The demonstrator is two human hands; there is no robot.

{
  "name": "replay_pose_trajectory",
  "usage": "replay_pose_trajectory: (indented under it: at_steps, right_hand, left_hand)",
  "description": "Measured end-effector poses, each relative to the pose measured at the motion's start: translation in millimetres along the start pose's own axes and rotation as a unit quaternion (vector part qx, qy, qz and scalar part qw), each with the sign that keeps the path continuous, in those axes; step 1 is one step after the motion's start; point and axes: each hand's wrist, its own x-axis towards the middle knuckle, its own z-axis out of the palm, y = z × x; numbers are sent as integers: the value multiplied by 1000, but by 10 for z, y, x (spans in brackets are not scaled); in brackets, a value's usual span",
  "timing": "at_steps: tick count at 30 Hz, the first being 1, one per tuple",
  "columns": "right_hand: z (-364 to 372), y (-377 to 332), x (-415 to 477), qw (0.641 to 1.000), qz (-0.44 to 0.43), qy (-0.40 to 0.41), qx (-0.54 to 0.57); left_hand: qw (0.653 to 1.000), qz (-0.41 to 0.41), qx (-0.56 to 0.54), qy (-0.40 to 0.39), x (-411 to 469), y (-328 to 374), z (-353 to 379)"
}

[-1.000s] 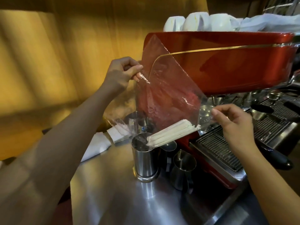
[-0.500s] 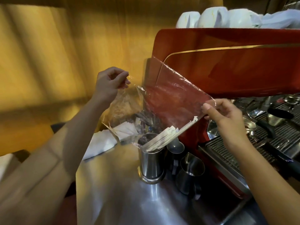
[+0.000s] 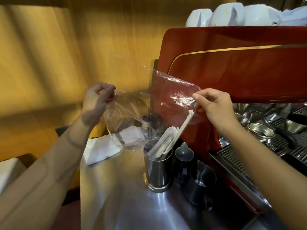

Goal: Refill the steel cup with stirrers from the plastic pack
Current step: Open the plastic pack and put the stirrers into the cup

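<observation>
A tall steel cup (image 3: 157,171) stands on the steel counter (image 3: 119,196). White paper-wrapped stirrers (image 3: 167,141) lean in it, tilted up to the right; one long stirrer reaches up into the clear plastic pack (image 3: 167,98). The pack hangs crumpled above the cup with its mouth down over the rim. My left hand (image 3: 98,98) pinches the pack's left corner. My right hand (image 3: 214,105) pinches its upper right corner, just above the longest stirrer's tip.
Two small steel pitchers (image 3: 201,183) stand right of the cup, against the red espresso machine (image 3: 240,67) with its drip grate (image 3: 240,163). White cups (image 3: 226,14) sit on top of the machine. Folded white napkins (image 3: 101,148) lie behind the cup, by the wooden wall.
Both hands have dropped lower and the pack has collapsed. The stirrers have slid out of the pack and down into the cup, standing more steeply.
</observation>
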Motion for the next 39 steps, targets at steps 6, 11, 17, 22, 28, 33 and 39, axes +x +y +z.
replay_pose_trajectory:
  at_steps: [6, 11, 17, 22, 28, 33, 39]
  right_hand:
    - [99, -66, 160, 999, -35, -34, -9]
    - [177, -123, 254, 998, -55, -41, 9]
    - [242, -96, 269, 998, -53, -42, 8]
    - [257, -136, 303, 997, -59, -44, 1]
    - [299, -100, 301, 996, -37, -74, 34]
    - [304, 3, 227, 987, 7, -142, 72]
    - [264, 123, 125, 965, 119, -223, 64]
  left_hand:
    - [997, -71, -22, -29, -26, -89, -151]
    - [995, -88, -33, -47, -57, -211, -307]
    - [994, -76, -50, -53, -59, -285, -365]
    - [993, -77, 1, -88, -89, -335, -364]
    - [997, -60, -19, -43, -102, -373, -370]
    - [997, -68, -29, -36, -148, -434, -400]
    - [996, -83, -20, -19, -189, -569, -393]
